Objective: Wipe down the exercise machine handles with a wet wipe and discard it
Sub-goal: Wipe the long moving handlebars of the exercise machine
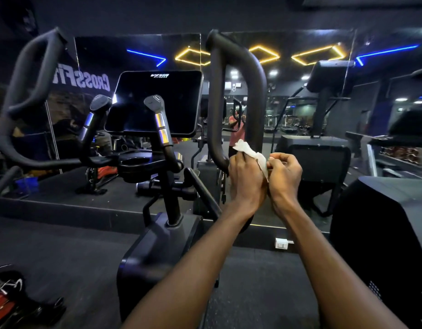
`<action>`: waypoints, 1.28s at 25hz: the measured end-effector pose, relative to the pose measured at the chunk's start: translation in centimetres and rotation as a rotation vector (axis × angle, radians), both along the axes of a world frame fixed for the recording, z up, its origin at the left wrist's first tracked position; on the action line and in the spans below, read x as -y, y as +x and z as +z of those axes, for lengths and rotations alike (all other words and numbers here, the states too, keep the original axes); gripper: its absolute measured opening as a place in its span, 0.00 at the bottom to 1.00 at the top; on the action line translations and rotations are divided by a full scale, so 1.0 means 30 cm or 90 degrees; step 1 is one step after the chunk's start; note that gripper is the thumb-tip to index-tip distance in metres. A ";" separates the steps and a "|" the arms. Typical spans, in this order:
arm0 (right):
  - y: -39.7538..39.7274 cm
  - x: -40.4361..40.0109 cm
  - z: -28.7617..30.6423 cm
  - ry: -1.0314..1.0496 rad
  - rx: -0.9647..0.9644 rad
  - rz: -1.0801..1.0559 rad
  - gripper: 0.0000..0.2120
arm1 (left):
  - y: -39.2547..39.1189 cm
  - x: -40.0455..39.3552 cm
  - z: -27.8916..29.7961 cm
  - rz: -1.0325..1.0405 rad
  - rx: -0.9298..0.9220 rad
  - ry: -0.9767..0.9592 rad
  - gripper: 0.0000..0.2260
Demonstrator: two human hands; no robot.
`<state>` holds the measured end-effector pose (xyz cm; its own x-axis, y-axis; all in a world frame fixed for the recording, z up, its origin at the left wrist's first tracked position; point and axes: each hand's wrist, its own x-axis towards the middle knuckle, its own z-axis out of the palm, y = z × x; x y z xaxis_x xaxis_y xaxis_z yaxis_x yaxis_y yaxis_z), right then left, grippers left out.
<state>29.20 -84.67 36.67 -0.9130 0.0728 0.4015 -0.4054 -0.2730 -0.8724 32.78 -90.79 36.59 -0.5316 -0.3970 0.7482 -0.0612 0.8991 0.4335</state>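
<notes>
We hold the wet wipe [251, 155] between both hands at centre right of the frame, left hand [246, 178] and right hand [284, 175] each pinching an edge, just beside the tall loop handle [238, 96]. Pulled too hard, the thin wipe could tear or slip and fall to the floor. No bin shows; the cup holder [136, 162] at centre left looks empty

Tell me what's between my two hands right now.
The white wet wipe, in the head view. The left hand and the right hand each pinch it, just beside the machine's right loop handle.
</notes>
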 end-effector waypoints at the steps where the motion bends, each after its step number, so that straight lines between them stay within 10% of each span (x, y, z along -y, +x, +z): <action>1: -0.003 -0.001 0.000 0.001 0.002 -0.004 0.06 | -0.015 -0.011 0.004 0.000 0.016 0.031 0.19; 12: -0.129 -0.037 0.110 0.033 0.026 0.065 0.06 | -0.041 0.060 0.229 -0.255 -0.063 0.464 0.14; 32: -0.201 0.043 0.242 0.057 -0.063 0.151 0.04 | -0.098 0.071 0.574 -0.446 -0.162 0.584 0.08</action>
<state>23.18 -85.97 43.93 -0.8563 -0.1781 0.4849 -0.4241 -0.2934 -0.8568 29.83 -92.92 53.80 -0.7238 -0.5222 0.4511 0.5030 0.0483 0.8629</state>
